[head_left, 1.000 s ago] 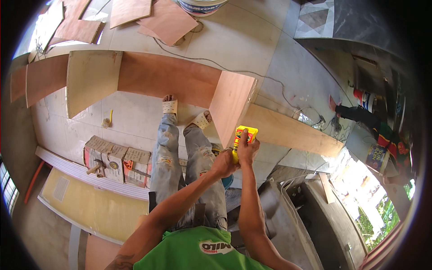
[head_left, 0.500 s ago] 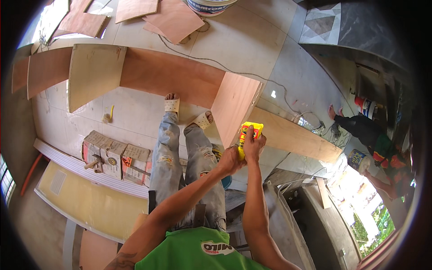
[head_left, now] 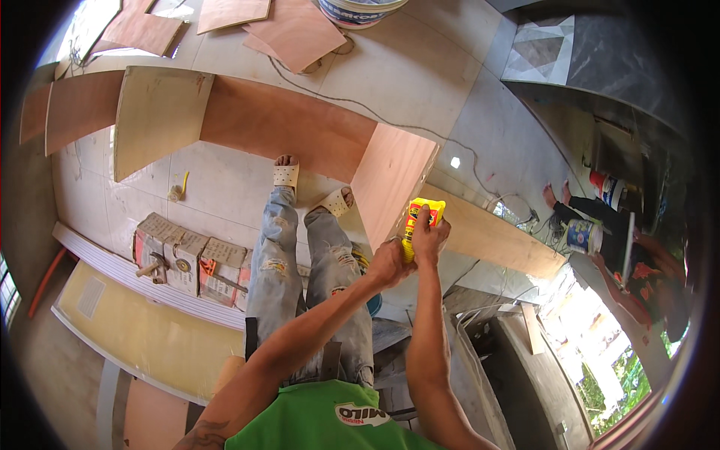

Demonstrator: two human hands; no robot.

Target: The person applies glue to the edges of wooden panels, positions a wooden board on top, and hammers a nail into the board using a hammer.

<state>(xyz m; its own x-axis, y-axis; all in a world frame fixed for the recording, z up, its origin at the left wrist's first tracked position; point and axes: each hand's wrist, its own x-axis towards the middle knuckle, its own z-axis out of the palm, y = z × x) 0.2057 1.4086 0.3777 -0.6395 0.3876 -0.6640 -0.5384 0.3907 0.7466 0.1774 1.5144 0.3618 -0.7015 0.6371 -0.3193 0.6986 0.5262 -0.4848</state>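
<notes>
Visibly | yellow packet: bright, red-labelled | left hand clamped round lower end | right hand gripping higher up

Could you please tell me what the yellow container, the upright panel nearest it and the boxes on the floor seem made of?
The yellow container: probably plastic, given its bright, glossy surface. The upright panel: apparently unvarnished plywood, showing pale reddish grain. The boxes: likely cardboard, with matte brown tops and printed sides.
</notes>
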